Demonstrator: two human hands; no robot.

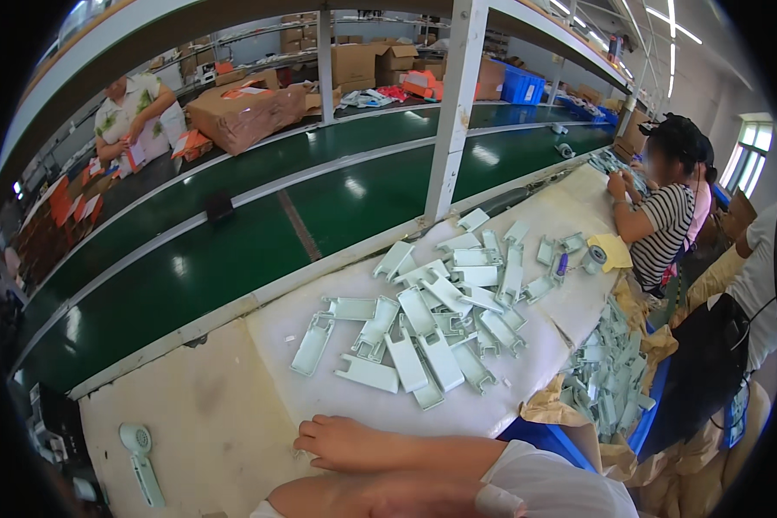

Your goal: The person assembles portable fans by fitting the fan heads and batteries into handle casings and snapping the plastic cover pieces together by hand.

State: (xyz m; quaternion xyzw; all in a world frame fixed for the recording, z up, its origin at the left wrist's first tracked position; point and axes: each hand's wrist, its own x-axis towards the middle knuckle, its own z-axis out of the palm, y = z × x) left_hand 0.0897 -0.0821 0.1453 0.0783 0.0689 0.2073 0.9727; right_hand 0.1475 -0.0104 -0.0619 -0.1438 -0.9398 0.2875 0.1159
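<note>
Resting flat on the white padded work surface [233, 406], one hand [341, 442] is lying fingers loosely extended, pinching nothing; which hand it is cannot be told, since the forearms are crossing at the lower edge. The other hand is lying out of view. The pale green plastic housings [445, 315] are sitting heaped beyond the fingertips, apart from them. A small handheld fan [140, 457] is lying near the left edge
</note>
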